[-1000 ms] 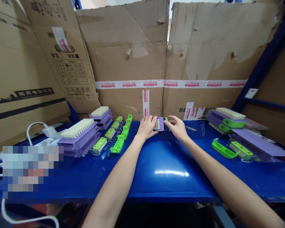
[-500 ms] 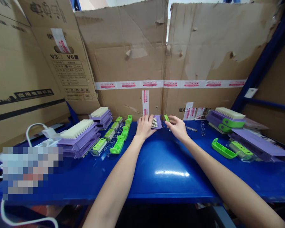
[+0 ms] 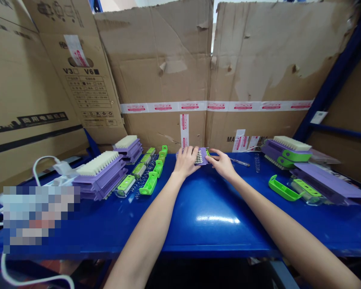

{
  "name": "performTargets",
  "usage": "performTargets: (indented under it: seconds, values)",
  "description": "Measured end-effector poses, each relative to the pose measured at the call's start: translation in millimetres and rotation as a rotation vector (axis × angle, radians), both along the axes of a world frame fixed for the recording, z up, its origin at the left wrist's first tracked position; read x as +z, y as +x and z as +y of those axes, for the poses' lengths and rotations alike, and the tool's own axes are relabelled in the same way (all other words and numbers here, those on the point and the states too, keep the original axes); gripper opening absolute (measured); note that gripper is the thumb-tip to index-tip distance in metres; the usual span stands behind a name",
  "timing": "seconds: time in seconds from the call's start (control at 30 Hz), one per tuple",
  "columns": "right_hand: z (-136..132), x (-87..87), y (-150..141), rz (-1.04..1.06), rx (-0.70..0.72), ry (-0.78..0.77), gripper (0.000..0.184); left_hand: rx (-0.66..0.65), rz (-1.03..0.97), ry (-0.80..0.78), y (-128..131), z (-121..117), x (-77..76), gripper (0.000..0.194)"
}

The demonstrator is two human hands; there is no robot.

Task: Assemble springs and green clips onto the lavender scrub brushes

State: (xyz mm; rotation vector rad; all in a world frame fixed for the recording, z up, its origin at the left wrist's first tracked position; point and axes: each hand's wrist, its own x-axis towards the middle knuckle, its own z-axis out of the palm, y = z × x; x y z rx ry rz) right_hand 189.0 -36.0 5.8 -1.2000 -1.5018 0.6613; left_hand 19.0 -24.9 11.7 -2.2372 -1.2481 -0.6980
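Observation:
At the back middle of the blue table, my left hand (image 3: 185, 161) is closed over a purple part with rows of pale bristles (image 3: 200, 156), like a brush head. My right hand (image 3: 222, 163) pinches a small green piece (image 3: 207, 153) with holes and holds it against the right end of the purple brush part. My fingers cover most of the green piece, so I cannot tell whether it is seated. Just right of my right hand lies a thin screwdriver-like tool (image 3: 240, 162).
Purple brush parts (image 3: 99, 176) are stacked at left, beside a row of green-topped clear pieces (image 3: 125, 185), springs and green brackets (image 3: 149, 184). At right are more purple parts (image 3: 327, 182), a green handle (image 3: 284, 188) and a spring (image 3: 257, 162). Cardboard (image 3: 165, 80) walls the back.
My right hand has moved left, bringing the green piece from a small gap away up to the purple brush part's end. My left hand and the brush part have shifted slightly right.

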Motion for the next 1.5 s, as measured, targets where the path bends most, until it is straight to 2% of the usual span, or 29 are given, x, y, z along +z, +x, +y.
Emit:
performTargets:
  seconds: [0.3, 0.4, 0.57, 0.8, 0.9, 1.03, 1.13, 1.23, 1.3, 1.37, 1.43, 1.5]
  values:
    - [5, 0.1, 7, -0.047, -0.073, 0.076, 0.038, 0.03, -0.036, -0.022, -4, 2, 1.9, 0.065]
    - [6, 0.8, 7, -0.044, -0.03, 0.095, 0.033, 0.022, -0.022, -0.023, -5, 2, 1.5, 0.065]
    - [5, 0.1, 5, -0.053, 0.038, 0.095, 0.015, -0.019, 0.037, -0.016, -3, 1, 1.2, 0.06]
    - [3, 3.1, 6, -0.085, 0.004, 0.077, 0.024, -0.018, 0.037, -0.005, -2, 1, 0.9, 0.062]
    - [2, 7.3, 13, -0.228, -0.121, 0.168, 0.024, 0.018, 0.007, -0.009, -5, 3, -0.3, 0.065]
    - [0, 13.5, 24, -0.625, -0.309, 0.232, 0.026, 0.06, -0.022, -0.002, -9, 6, -1.3, 0.066]
    - [-2, 13.3, 29, -0.877, -0.34, 0.115, 0.039, 0.083, -0.021, -0.006, -10, 6, -1.2, 0.065]
    - [-2, 8.3, 31, -0.985, -0.264, -0.052, 0.049, 0.088, -0.004, -0.012, -9, 5, -1.0, 0.064]
    - [0, 5.8, 32, -0.923, -0.224, -0.122, 0.05, 0.085, 0.003, -0.013, -9, 4, -1.1, 0.064]
    - [3, 6.6, 33, -0.691, -0.237, -0.169, 0.046, 0.081, 0.004, -0.013, -9, 5, -1.2, 0.064]
    - [5, 11.1, 33, -0.255, -0.228, -0.228, 0.04, 0.082, 0.001, -0.008, -9, 5, -1.2, 0.064]
    - [6, 17.8, 32, 0.263, -0.143, -0.299, 0.027, 0.083, 0.003, -0.001, -9, 5, -1.3, 0.064]
